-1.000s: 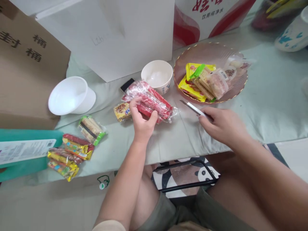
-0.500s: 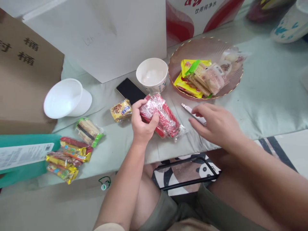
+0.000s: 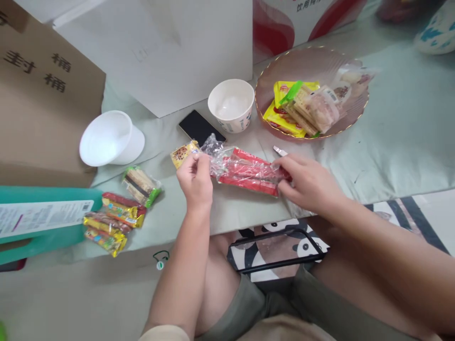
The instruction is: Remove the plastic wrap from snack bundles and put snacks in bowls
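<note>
Red snack packs in a clear plastic wrapper [image 3: 249,170] stretch between my two hands, just over the front of the table. My left hand [image 3: 197,177] pinches the crumpled clear left end of the wrapper. At the opposite end, my right hand [image 3: 302,182] has its fingers closed on the red pack's right side. A small metal nail clipper or blade-like tool [image 3: 279,150] lies on the cloth behind my right hand, partly hidden by it. Just behind my left hand sits a yellow snack pack [image 3: 183,154], partly covered.
A black phone [image 3: 201,128] and a paper bowl [image 3: 231,106] lie behind my hands. A pink gold-rimmed plate [image 3: 265,102] with several snacks stands back right. To the left are a white plastic tub [image 3: 133,144], wrapped biscuits [image 3: 140,184] and several small snack bars [image 3: 115,222].
My right hand has left the metal tool and now grips the red pack's right end. My left hand has shifted to its left end, and the pack is turned more sideways.
</note>
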Demonstrator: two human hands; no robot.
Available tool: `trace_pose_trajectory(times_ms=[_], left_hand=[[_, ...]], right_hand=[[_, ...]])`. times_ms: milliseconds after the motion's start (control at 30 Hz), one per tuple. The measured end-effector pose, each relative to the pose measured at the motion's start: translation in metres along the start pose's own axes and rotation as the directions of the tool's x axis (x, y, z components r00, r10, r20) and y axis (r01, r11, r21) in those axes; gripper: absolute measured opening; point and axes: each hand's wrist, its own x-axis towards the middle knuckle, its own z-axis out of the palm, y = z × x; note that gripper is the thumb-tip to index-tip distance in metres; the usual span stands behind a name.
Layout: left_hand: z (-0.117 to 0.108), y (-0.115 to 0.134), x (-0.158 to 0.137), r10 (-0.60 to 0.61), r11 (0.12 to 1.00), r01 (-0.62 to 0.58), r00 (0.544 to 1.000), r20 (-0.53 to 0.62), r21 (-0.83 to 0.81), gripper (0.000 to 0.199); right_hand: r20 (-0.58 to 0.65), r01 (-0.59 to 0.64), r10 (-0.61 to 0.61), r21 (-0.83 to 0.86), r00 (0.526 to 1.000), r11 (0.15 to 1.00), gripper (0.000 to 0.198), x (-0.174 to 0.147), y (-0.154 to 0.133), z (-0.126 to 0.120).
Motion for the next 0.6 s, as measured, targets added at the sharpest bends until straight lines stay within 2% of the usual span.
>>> trace_pose_trajectory(times_ms=[100, 200, 300, 367, 433, 500, 533, 600], left_hand=[[-0.012, 0.002, -0.004, -0.075, 0.996, 0.074, 0.997, 0.021, 0.046, 0.021], [-0.027, 0.003, -0.008, -0.149, 0.972, 0.13, 0.985, 0.082, 0.198, 0.017], [-0.04, 0.004, -0.011, -0.248, 0.913, 0.174, 0.955, 0.163, 0.37, 0.019], [-0.045, 0.006, -0.011, -0.275, 0.88, 0.174, 0.945, 0.177, 0.442, 0.019], [-0.046, 0.007, -0.011, -0.254, 0.887, 0.163, 0.954, 0.161, 0.431, 0.014], [-0.044, 0.007, -0.011, -0.235, 0.922, 0.166, 0.957, 0.167, 0.349, 0.01], [-0.042, 0.006, -0.01, -0.235, 0.935, 0.168, 0.953, 0.192, 0.314, 0.015], [-0.039, 0.002, -0.01, -0.243, 0.94, 0.159, 0.933, 0.265, 0.301, 0.02]], right_hand=[[-0.07, -0.025, 0.028, 0.04, 0.997, 0.999, 0.037, -0.001, 0.008, -0.006], [-0.138, -0.014, 0.025, 0.082, 0.99, 0.997, 0.039, -0.001, 0.009, -0.009], [-0.224, -0.005, 0.013, 0.033, 0.974, 0.999, 0.04, 0.0, 0.006, -0.008], [-0.27, 0.023, -0.027, -0.018, 0.963, 1.0, 0.039, 0.0, 0.003, -0.004], [-0.283, 0.079, -0.095, -0.065, 0.955, 0.995, 0.035, 0.0, 0.001, 0.0], [-0.273, 0.134, -0.162, -0.117, 0.948, 0.984, 0.021, 0.0, -0.001, 0.003], [-0.267, 0.152, -0.186, -0.143, 0.946, 0.978, 0.014, -0.001, -0.002, 0.004], [-0.259, 0.181, -0.223, -0.178, 0.94, 0.967, 0.015, -0.001, -0.003, 0.005]])
